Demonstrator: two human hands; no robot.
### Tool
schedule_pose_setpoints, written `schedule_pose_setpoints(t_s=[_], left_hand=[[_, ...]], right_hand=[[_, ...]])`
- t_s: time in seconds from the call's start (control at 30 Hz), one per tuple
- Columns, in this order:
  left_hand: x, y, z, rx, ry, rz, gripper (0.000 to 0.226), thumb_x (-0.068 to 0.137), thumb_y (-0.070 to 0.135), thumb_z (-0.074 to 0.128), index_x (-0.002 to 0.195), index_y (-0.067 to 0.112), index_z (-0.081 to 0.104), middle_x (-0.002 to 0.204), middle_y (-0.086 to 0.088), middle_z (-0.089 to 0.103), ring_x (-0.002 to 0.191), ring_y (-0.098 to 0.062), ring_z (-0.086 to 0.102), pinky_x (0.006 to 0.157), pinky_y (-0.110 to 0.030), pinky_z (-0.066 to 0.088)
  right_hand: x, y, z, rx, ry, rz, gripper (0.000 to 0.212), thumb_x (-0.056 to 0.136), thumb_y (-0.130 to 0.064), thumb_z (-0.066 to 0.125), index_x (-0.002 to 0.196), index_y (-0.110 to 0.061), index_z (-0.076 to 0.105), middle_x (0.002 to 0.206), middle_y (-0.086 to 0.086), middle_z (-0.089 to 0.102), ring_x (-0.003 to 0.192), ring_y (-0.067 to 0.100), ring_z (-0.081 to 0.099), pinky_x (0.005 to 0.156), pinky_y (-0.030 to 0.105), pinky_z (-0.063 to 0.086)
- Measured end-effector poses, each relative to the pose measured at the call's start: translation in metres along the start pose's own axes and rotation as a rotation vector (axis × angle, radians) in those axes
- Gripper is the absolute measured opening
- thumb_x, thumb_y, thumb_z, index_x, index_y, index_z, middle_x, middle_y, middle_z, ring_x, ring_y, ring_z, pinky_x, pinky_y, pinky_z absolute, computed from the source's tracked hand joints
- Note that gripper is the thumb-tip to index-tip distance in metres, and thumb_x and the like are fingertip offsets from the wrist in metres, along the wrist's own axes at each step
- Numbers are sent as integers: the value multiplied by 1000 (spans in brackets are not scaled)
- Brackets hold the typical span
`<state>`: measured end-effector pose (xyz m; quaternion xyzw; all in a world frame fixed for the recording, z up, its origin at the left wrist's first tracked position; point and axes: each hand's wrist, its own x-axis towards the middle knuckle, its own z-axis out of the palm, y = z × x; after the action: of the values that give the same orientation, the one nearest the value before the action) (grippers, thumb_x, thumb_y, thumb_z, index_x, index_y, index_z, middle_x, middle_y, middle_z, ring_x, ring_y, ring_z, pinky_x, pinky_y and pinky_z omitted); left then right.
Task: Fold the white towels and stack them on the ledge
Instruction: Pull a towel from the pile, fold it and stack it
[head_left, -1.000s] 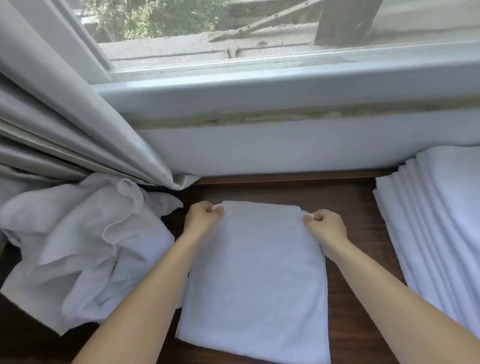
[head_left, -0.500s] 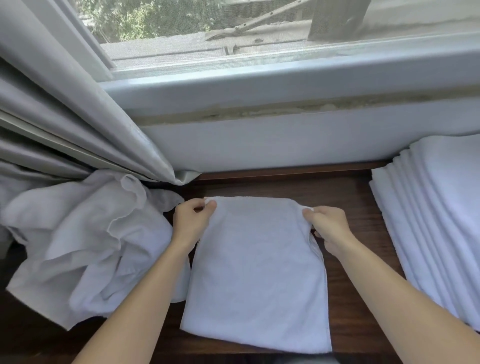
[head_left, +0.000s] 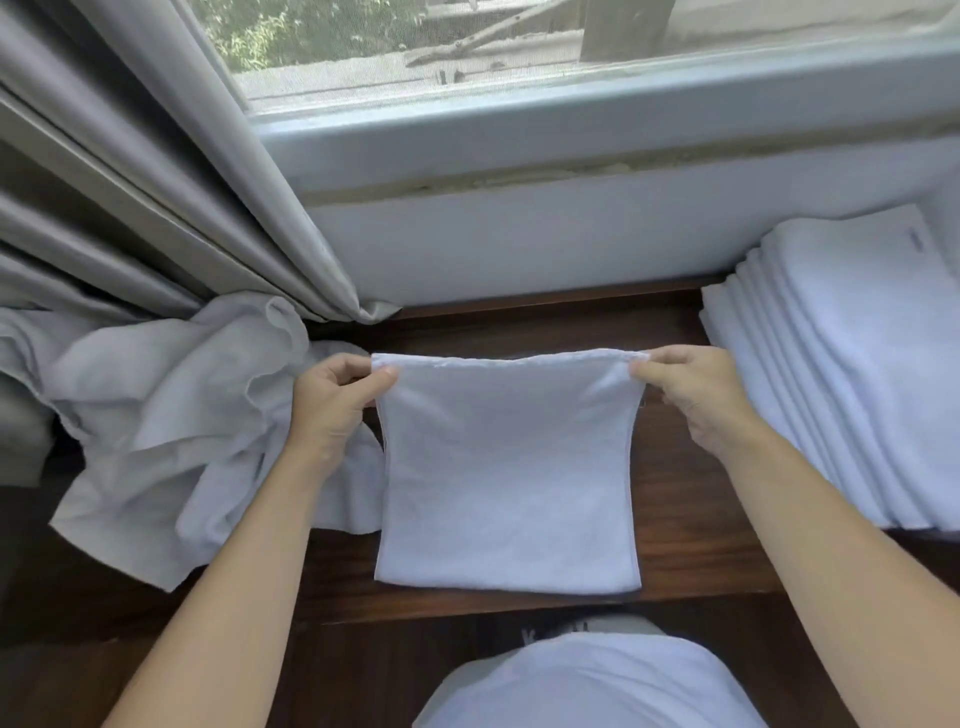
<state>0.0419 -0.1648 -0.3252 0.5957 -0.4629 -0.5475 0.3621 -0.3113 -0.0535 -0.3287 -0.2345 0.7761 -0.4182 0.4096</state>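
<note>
A half-folded white towel (head_left: 506, 478) lies on the dark wooden ledge (head_left: 691, 530) in front of me. Its far edge is lifted off the wood and stretched between my hands. My left hand (head_left: 335, 402) pinches the far left corner. My right hand (head_left: 685, 387) pinches the far right corner. The near edge of the towel rests flat near the ledge's front edge. A stack of several folded white towels (head_left: 852, 374) sits on the ledge at the right. A heap of unfolded white towels (head_left: 171, 431) lies at the left.
A grey curtain (head_left: 156, 171) hangs at the left and reaches down to the heap. The white wall below the window (head_left: 545, 239) closes off the back of the ledge. Below the ledge's front edge my own white-clad body (head_left: 582, 680) shows.
Both hands have raised the towel's far edge off the ledge and drawn it toward me. The view has tilted down, so the ledge's front edge and my body now show.
</note>
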Motion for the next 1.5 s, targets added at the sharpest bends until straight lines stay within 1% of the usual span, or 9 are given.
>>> schedule_pose_setpoints(t_s=[0.1, 0.23, 0.5, 0.87, 1.03, 1.17, 1.3, 1.4, 1.5], left_hand=[[-21, 18, -13, -10, -49, 57, 14, 78, 14, 87, 82, 8, 74, 97, -26, 73, 87, -29, 68, 84, -42, 55], [-42, 41, -25, 42, -63, 157, 9, 84, -2, 79, 87, -3, 70, 87, -13, 73, 79, -15, 69, 72, -21, 57], [-51, 66, -45, 75, -94, 278, 10, 84, -1, 79, 88, 3, 71, 83, -4, 75, 78, -11, 69, 73, -22, 57], [-49, 76, -46, 37, -68, 310, 16, 84, -6, 77, 84, 8, 68, 74, 5, 72, 70, -12, 63, 64, -23, 55], [-51, 86, -44, 34, -87, 337, 22, 84, -8, 76, 86, 10, 64, 75, 0, 71, 67, -15, 65, 62, -26, 58], [-50, 96, -44, 147, -111, 346, 34, 85, -8, 75, 105, 19, 72, 75, 10, 69, 71, -11, 65, 62, -24, 58], [-38, 113, -44, 373, -108, 367, 23, 86, -3, 76, 87, 21, 76, 77, 7, 74, 69, -8, 62, 64, -17, 51], [-33, 136, -39, 410, -82, 378, 11, 90, -2, 72, 89, 9, 72, 81, -8, 73, 61, -8, 59, 56, -14, 48], [-32, 161, -37, 358, -49, 376, 4, 94, 0, 68, 98, 1, 66, 80, -11, 71, 58, -10, 65, 46, -21, 49]], right_hand=[[-19, -15, -15, -30, -78, -68, 2, 84, -5, 77, 82, -5, 78, 77, 5, 74, 70, 17, 65, 57, 26, 47], [-38, -37, -32, -47, -133, -147, 6, 82, 3, 75, 81, -3, 79, 81, 13, 77, 76, 26, 70, 68, 34, 55], [-63, -78, -40, -87, -138, -323, 2, 86, -8, 79, 87, -8, 81, 81, 13, 78, 67, 22, 66, 74, 33, 57], [-67, -87, -38, -170, -37, -488, 5, 88, -5, 78, 88, -10, 78, 69, 4, 73, 55, 4, 60, 54, 16, 49], [-66, -90, -43, -261, -7, -492, 9, 88, -3, 78, 88, -12, 77, 75, 13, 73, 65, 30, 65, 68, 42, 57], [-60, -99, -43, -440, 37, -582, 14, 87, -5, 77, 92, -18, 73, 84, 0, 73, 78, 19, 68, 71, 28, 52], [-45, -120, -40, -692, 28, -675, 31, 92, -5, 70, 121, -15, 72, 106, 8, 71, 103, 29, 65, 89, 34, 45], [-36, -144, -37, -776, 21, -689, 13, 96, -6, 65, 102, -13, 74, 94, 6, 61, 101, 32, 60, 78, 28, 33], [-40, -171, -41, -677, 45, -699, 11, 99, -10, 61, 90, -15, 65, 83, 2, 69, 77, 19, 70, 65, 27, 41]])
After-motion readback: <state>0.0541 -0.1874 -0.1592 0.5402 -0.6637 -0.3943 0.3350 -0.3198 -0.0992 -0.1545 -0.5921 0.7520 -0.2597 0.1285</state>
